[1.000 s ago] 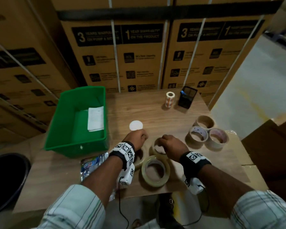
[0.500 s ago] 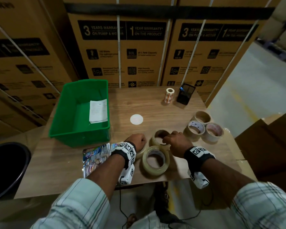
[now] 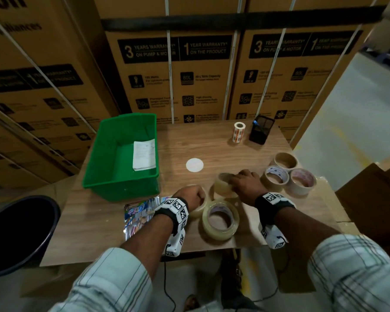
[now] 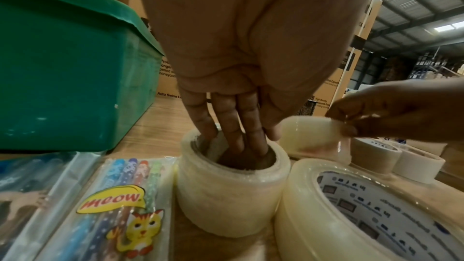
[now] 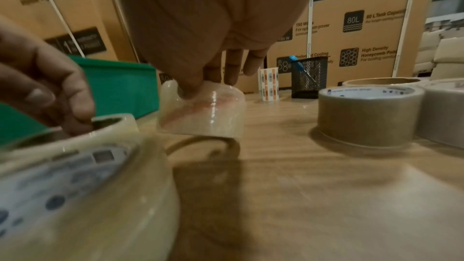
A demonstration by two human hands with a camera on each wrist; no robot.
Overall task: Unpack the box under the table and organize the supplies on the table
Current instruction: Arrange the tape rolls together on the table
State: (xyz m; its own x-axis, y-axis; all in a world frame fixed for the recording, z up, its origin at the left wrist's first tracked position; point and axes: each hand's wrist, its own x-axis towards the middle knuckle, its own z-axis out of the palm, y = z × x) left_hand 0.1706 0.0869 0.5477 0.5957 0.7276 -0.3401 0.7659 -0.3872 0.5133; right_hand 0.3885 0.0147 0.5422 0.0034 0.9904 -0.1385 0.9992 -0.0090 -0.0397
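Six tape rolls (image 3: pixel 221 219) – two hands (image 3: pixel 245 183), each gripping one roll.

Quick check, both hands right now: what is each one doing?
Left hand: fingers hooked into core of clear tape roll.
Right hand: pinching lifted clear tape roll.

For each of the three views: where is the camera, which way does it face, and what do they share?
Head: above, looking down at the table; both forearms show.
Left wrist: along the left hand, fingers inside a clear roll.
Right wrist: along the right hand, holding a small roll off the table.
Shared: green bin, both hands.
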